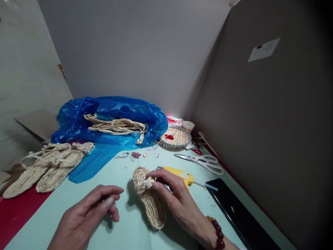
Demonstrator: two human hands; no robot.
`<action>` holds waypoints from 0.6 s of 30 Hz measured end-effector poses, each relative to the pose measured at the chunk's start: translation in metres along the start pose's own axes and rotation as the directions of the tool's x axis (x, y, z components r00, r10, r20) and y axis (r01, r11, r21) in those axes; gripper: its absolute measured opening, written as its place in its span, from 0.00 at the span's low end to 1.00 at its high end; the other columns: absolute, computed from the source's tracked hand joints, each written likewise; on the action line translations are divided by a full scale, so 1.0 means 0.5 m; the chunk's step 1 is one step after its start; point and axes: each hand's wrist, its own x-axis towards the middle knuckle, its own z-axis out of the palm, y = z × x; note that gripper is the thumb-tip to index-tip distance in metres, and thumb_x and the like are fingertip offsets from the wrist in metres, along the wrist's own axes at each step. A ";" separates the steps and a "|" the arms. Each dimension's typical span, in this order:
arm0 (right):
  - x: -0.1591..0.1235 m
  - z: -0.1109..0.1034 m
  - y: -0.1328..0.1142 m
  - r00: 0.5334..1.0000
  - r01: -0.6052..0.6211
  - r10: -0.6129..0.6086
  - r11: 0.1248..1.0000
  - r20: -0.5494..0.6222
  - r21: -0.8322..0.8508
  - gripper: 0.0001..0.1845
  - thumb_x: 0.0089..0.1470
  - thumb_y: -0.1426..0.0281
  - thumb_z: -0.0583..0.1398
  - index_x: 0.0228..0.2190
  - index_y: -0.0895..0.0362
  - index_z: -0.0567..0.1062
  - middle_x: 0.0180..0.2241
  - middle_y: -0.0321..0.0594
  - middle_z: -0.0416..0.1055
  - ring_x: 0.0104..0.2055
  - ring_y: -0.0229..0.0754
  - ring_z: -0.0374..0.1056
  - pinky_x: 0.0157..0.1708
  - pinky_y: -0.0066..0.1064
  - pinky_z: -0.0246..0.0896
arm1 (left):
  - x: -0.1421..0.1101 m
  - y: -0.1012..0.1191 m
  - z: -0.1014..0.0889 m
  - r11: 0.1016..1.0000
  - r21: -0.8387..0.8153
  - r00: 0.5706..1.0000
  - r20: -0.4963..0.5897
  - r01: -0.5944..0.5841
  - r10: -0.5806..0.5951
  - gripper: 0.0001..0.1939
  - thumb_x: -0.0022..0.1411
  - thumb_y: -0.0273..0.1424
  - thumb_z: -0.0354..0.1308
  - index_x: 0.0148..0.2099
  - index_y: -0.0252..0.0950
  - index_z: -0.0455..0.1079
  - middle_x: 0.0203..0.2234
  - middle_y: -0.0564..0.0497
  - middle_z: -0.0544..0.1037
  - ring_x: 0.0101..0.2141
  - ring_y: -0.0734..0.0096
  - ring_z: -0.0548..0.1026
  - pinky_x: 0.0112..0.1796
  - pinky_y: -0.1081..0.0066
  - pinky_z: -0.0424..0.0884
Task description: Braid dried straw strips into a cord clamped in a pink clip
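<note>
A small woven straw sandal (153,210) is in the middle of the pale green table top, its sole facing up toward me. White pearl beads (146,184) decorate its strap. My right hand (177,194) pinches the strap beside the beads between thumb and fingers; a dark red bead bracelet circles that wrist. To the left of the sandal, apart from it, my left hand (90,211) hovers with loosely curled fingers and nothing visible in them. Just behind my right hand lies a yellow glue gun (182,175) with a clear glue stick in its back end.
White-handled scissors (205,161) and a long black tray (239,215) lie at the right. Behind are a round woven basket (177,137), a white cup (188,125) and a blue plastic bag (109,104) with bundled straw (117,126). Finished-looking straw sandals (56,166) lie left. Grey panels stand behind.
</note>
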 end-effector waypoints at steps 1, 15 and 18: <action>0.001 0.001 0.001 1.000 -0.005 0.005 1.000 0.013 -0.005 0.08 0.63 0.71 0.55 0.41 0.55 0.74 0.40 0.36 0.74 0.43 0.37 0.69 0.45 0.28 0.61 | 0.002 0.000 0.000 1.000 0.001 1.000 0.021 0.012 -0.012 0.12 0.59 0.42 0.58 0.41 0.42 0.72 0.18 0.57 0.75 0.27 0.71 0.73 0.31 0.78 0.66; -0.031 0.029 0.015 0.997 -0.031 0.049 0.958 0.056 -0.285 0.19 0.61 0.72 0.53 0.53 0.56 0.66 0.51 0.42 0.70 0.53 0.42 0.65 0.54 0.36 0.59 | 0.010 -0.034 0.003 1.000 0.016 0.974 0.226 0.021 -0.024 0.13 0.64 0.37 0.49 0.40 0.40 0.74 0.03 0.63 0.62 0.11 0.75 0.66 0.41 0.67 0.69; -0.031 0.028 0.009 0.995 -0.057 0.077 0.956 0.059 -0.288 0.18 0.60 0.72 0.53 0.52 0.55 0.67 0.48 0.41 0.71 0.50 0.42 0.66 0.52 0.37 0.61 | 0.012 -0.033 0.005 0.996 -0.012 0.980 0.182 0.086 -0.082 0.12 0.61 0.37 0.52 0.39 0.40 0.76 0.06 0.60 0.64 0.10 0.78 0.63 0.25 0.74 0.69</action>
